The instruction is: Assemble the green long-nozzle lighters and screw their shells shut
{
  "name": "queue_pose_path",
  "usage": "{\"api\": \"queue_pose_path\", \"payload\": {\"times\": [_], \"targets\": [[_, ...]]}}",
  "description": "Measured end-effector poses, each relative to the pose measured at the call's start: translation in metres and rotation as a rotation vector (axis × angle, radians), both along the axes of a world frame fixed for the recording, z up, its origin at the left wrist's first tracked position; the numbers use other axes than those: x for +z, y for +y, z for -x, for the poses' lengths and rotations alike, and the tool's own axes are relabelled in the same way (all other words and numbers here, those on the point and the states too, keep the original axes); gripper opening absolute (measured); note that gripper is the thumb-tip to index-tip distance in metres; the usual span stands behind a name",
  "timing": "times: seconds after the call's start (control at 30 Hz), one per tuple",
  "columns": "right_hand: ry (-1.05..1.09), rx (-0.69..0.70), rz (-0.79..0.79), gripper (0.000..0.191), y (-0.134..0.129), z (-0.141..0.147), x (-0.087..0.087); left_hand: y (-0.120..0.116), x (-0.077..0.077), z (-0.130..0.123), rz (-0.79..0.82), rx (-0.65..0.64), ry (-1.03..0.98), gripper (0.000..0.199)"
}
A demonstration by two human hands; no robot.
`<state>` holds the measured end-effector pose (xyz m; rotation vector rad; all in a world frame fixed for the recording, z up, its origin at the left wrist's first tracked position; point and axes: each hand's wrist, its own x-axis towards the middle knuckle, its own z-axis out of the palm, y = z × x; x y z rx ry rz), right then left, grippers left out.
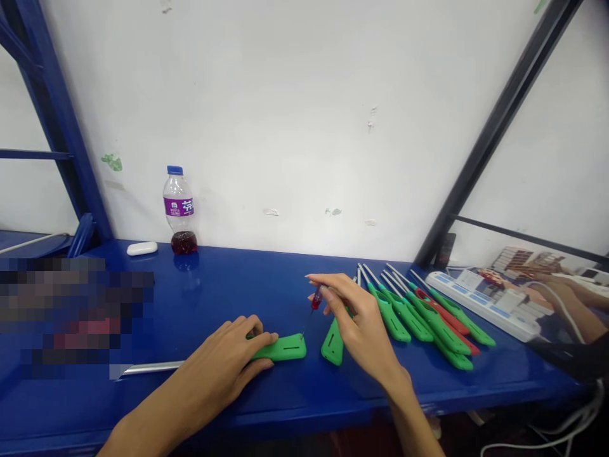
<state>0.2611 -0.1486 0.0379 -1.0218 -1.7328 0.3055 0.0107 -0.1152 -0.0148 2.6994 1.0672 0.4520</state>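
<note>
ok so my left fingers (263,341) have got this green lighter (288,348) lying left-to-right on the desk (238,279), and my right fingers (330,280) are pinching a red screwdriver (316,301) slanted down toward its right end

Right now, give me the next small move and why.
Probably turn the screwdriver slightly: the right hand holds it with its tip at the end of the green lighter, and the left hand grips that lighter. Whether it's seated is unclear.

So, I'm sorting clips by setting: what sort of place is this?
Probably a workshop: a blue workbench, a small screwdriver in the right hand, and a cluster of what look like green and red lighters.
</note>
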Motion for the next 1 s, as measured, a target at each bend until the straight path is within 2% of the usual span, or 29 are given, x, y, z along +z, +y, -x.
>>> {"api": "queue_pose_path", "payload": {"times": [0.73, 1.0], "targets": [[-0.009, 0.016, -0.012, 0.029, -0.001, 0.001, 0.002, -0.002, 0.005, -0.002, -0.032, -0.005, 0.052, 0.031], [0.016, 0.052, -0.035, 0.030, 0.000, 0.016, -0.003, -0.001, 0.003, -0.002, -0.047, -0.007, 0.058, 0.031]]}}
